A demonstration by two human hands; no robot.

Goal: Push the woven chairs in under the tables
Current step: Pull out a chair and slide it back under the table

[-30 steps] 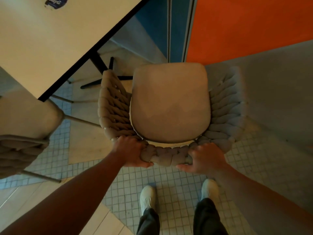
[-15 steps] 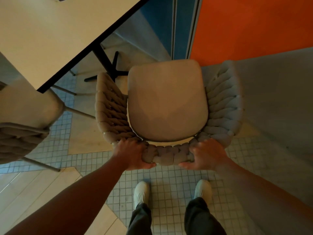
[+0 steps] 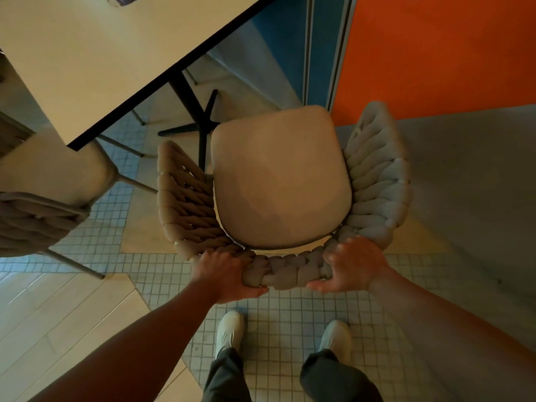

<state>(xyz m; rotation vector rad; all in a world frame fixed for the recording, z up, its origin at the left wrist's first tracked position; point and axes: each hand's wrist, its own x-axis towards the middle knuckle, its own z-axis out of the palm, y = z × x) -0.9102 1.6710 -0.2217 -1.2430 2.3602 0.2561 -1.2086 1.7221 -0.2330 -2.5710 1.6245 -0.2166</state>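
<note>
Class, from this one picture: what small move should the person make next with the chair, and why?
Probably push the chair forward and to the left. Both hands, left and right, grip its woven back, but the seat lies wholly clear of the table, whose edge is up and leftward.

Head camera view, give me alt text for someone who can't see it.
Seen from above, a person's left hand and right hand grip the braided backrest of a woven chair standing on small-tiled floor, not yet under the table at upper left. A second woven chair sits partly under that table; an orange wall is behind.
</note>
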